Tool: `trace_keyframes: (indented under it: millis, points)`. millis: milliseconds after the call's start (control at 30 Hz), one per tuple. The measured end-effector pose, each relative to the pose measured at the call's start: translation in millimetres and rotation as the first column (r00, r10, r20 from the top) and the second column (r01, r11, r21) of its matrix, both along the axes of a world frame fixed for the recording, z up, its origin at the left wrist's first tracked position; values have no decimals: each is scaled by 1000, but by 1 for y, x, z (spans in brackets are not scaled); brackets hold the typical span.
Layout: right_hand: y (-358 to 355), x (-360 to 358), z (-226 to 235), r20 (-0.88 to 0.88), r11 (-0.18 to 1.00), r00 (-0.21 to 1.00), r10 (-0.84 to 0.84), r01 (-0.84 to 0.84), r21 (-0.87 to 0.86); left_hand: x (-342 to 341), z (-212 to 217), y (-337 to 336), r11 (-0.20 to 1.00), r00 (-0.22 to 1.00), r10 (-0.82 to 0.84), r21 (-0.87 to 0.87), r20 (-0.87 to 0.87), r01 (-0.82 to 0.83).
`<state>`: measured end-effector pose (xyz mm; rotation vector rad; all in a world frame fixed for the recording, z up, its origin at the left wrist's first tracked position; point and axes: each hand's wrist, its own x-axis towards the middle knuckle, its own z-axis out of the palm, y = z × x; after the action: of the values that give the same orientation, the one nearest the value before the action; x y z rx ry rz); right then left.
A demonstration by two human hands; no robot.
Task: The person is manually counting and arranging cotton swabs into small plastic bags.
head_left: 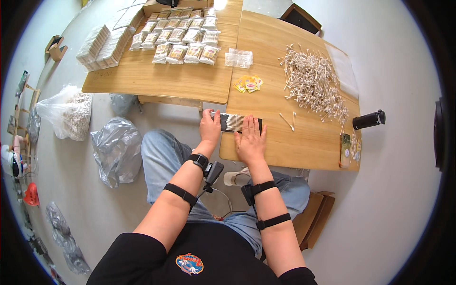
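A dark, flat tray (pixel 223 122) lies at the near left edge of the right-hand table, with a row of cotton swabs (pixel 234 122) side by side on it. My left hand (pixel 209 127) grips the tray's left end between thumb and fingers. Stretched out flat, my right hand (pixel 251 141) rests over the right end of the tray, its fingertips beside the swabs. A few loose swabs (pixel 289 122) lie on the wood to the right. Beyond the tray sit yellow and white paper cards (pixel 248 84) and a small stack of clear plastic bags (pixel 239 58).
A big heap of cotton swabs (pixel 313 80) covers the right table's far side. A black bottle (pixel 368 119) and a phone (pixel 345 150) stand near its right edge. Packed swab bags (pixel 185 35) fill the left table. Grey plastic bags (pixel 118 147) lie on the floor.
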<state>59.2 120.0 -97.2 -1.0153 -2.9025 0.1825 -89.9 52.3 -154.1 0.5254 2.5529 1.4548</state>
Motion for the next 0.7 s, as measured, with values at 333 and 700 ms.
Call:
trace_keyframes:
  millis: [333, 700]
  points:
    - [-6, -11, -2, -57, 996, 995, 86, -87, -17, 4, 0, 6, 989, 999, 19, 145, -45, -12]
    - [-7, -14, -1, -83, 996, 993, 87, -89, -14, 7, 3, 7, 995, 998, 24, 100, -59, -18]
